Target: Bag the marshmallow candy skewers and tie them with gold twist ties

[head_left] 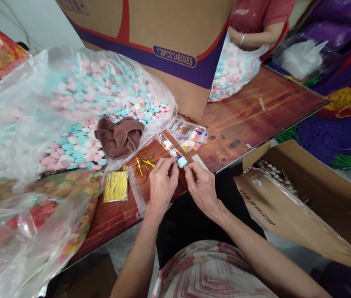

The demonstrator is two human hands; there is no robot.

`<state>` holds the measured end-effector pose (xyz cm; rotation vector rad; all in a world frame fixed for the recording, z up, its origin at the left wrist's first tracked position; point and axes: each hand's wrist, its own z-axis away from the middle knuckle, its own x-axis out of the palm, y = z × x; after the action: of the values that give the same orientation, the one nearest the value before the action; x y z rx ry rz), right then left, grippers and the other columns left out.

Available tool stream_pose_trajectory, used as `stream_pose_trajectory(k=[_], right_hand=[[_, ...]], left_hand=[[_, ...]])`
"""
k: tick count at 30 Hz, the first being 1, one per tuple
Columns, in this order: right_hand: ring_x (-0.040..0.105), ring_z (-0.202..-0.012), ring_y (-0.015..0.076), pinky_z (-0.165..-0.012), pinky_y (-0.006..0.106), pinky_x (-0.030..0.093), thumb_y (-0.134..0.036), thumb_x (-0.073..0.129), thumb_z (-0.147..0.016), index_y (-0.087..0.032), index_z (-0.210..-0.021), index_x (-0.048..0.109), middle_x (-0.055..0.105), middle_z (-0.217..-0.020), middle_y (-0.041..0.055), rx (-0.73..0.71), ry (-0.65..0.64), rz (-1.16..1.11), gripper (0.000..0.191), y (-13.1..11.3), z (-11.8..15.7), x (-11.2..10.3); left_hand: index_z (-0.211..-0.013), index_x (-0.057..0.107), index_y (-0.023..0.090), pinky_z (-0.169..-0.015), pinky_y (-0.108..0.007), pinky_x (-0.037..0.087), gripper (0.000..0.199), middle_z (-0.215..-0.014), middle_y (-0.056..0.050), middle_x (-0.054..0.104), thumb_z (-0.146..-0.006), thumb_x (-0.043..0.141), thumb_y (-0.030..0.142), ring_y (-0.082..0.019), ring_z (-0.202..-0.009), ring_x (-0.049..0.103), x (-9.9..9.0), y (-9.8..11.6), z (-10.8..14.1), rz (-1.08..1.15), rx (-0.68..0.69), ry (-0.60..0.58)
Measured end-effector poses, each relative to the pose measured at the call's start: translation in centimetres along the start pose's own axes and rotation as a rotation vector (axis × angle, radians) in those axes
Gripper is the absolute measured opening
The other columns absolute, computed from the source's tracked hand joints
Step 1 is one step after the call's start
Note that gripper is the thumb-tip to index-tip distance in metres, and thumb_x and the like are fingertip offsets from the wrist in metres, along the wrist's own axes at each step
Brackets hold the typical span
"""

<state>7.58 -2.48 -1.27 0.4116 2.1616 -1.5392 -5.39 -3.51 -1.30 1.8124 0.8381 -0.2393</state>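
Note:
A narrow clear plastic candy bag with a coloured print lies in front of me, its near end between my hands. Light blue candies show at that end. My left hand pinches the left side of the bag's mouth, thumb and forefinger together. From the right, my right hand has its fingertips closed at the bag's mouth, beside the blue candies. Just beyond lie several flat printed bags. Gold twist ties are scattered left of my left hand, near a packet of gold ties.
A large clear sack of pastel candies and a brown cloth occupy the table's left. Behind stands a tall cardboard carton. A co-worker's arm reaches over another candy bag. An open cardboard box sits at lower right.

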Motion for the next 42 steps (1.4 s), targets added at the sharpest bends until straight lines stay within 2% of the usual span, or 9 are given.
stream_pose_trajectory(k=[7, 14, 21, 25, 34, 42], right_hand=[[0.047, -0.056, 0.0115, -0.059, 0.025, 0.038, -0.023, 0.043, -0.096, -0.020, -0.076, 0.051, 0.051, -0.064, -0.0025, -0.015, -0.002, -0.011, 0.022, 0.0, 0.3, 0.2], [0.047, -0.056, 0.0106, -0.060, 0.023, 0.038, -0.022, 0.044, -0.096, -0.019, -0.077, 0.053, 0.052, -0.065, -0.0028, -0.038, 0.026, 0.008, 0.021, 0.2, 0.1, 0.2], [0.050, -0.058, 0.0114, -0.060, 0.024, 0.038, -0.021, 0.042, -0.098, -0.019, -0.077, 0.053, 0.055, -0.066, -0.0007, -0.123, 0.046, 0.107, 0.023, 0.5, 0.2, 0.6], [0.054, -0.059, 0.0122, -0.060, 0.024, 0.039, -0.020, 0.041, -0.099, -0.019, -0.078, 0.053, 0.058, -0.066, 0.0010, -0.188, 0.054, 0.188, 0.024, 0.9, 0.6, 0.8], [0.058, -0.060, 0.0130, -0.059, 0.024, 0.039, -0.020, 0.039, -0.100, -0.018, -0.079, 0.054, 0.062, -0.067, 0.0034, -0.278, 0.065, 0.321, 0.026, 1.1, 0.8, 1.1], [0.054, -0.054, 0.0114, -0.055, 0.025, 0.033, -0.015, 0.042, -0.098, -0.020, -0.073, 0.050, 0.059, -0.060, -0.0001, -0.329, 0.114, 0.416, 0.027, 0.3, 0.5, 1.1]], left_hand=[[-0.082, 0.061, 0.020, -0.067, -0.025, 0.043, 0.010, -0.078, -0.001, 0.060, -0.083, 0.055, 0.012, -0.014, -0.069, 0.056, 0.1, 0.1, 0.0, -0.115, -0.024, 0.026], [-0.093, 0.062, 0.020, -0.074, -0.026, 0.048, 0.011, -0.087, -0.003, 0.065, -0.092, 0.051, 0.020, -0.015, -0.080, 0.063, -0.1, -0.1, 0.2, -0.014, -0.069, 0.007], [-0.097, 0.066, 0.020, -0.074, -0.026, 0.050, 0.015, -0.089, -0.004, 0.067, -0.092, 0.053, 0.020, -0.015, -0.079, 0.065, -0.4, -0.1, 0.2, -0.008, -0.041, -0.032], [-0.093, 0.066, 0.019, -0.074, -0.025, 0.048, 0.013, -0.088, -0.003, 0.069, -0.089, 0.054, 0.018, -0.014, -0.077, 0.065, -0.4, -0.1, 0.2, -0.001, -0.109, -0.032], [-0.071, 0.056, 0.019, -0.064, -0.024, 0.039, 0.010, -0.070, 0.002, 0.057, -0.079, 0.056, 0.012, -0.011, -0.063, 0.051, -0.4, 0.5, -0.1, -0.077, -0.157, 0.004], [-0.069, 0.050, 0.020, -0.060, -0.024, 0.035, 0.013, -0.065, 0.004, 0.048, -0.075, 0.053, 0.009, -0.011, -0.059, 0.045, -0.2, 0.7, 0.4, -0.013, -0.151, 0.012]])
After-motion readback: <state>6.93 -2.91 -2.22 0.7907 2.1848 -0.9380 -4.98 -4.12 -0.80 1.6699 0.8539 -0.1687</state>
